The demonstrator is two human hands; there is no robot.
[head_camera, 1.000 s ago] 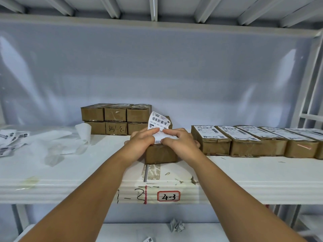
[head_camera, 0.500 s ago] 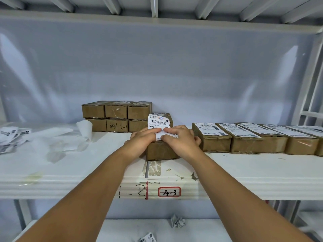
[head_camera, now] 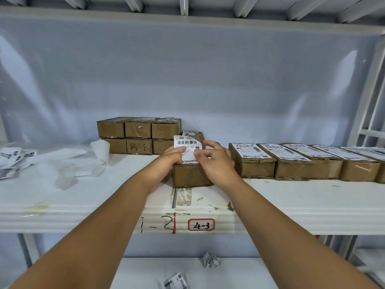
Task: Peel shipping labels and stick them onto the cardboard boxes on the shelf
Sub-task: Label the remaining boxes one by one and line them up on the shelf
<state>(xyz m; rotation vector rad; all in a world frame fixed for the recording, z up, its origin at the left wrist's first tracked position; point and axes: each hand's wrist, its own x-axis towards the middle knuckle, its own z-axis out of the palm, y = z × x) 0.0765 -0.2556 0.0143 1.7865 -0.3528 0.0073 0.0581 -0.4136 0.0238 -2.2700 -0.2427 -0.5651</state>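
A white shipping label (head_camera: 188, 147) with a barcode lies over the top of a brown cardboard box (head_camera: 190, 176) at the middle of the white shelf (head_camera: 291, 197). Its far right corner curls up. My left hand (head_camera: 166, 163) rests on the label's left side, thumb on the paper. My right hand (head_camera: 212, 161) touches the label's right edge with thumb and fingertips. A row of several labelled boxes (head_camera: 254, 163) stands to the right. A stack of unlabelled boxes (head_camera: 138, 134) sits behind on the left.
Peeled backing sheets (head_camera: 68, 161) and loose labels (head_camera: 12, 159) lie on the shelf's left part. A "4-3" tag (head_camera: 201, 225) marks the shelf's front edge. On the lower shelf lie a crumpled paper (head_camera: 211, 260) and a stray label (head_camera: 176, 281).
The label has come down from upright to nearly flat on the box top. Both hands have shifted slightly forward over it.
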